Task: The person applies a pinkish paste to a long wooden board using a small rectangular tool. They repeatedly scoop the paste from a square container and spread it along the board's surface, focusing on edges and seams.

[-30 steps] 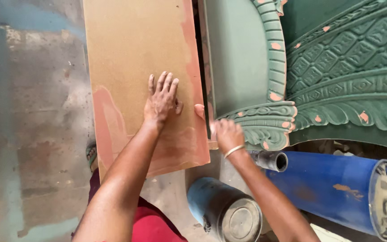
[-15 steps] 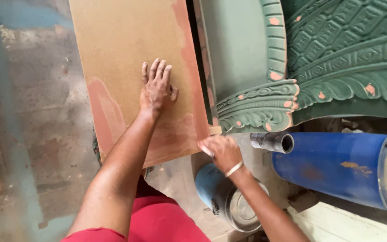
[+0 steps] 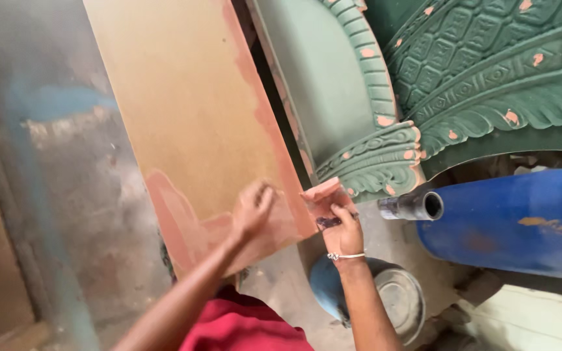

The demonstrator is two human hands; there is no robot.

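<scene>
Resting curled on tan board [image 3: 190,123], pink-smeared edges: left hand [image 3: 252,209] | right hand [image 3: 341,229] pinching pink pad [image 3: 320,194]

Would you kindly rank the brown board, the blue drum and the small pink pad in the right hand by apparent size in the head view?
1. Brown board, clearly largest.
2. Blue drum, though cut off by the frame edge.
3. Pink pad, smallest, held in the right hand.

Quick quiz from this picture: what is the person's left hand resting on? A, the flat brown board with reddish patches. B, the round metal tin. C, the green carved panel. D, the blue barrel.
A: the left hand lies flat on the flat brown board with reddish patches, near its lower edge, away from the other things.
</scene>
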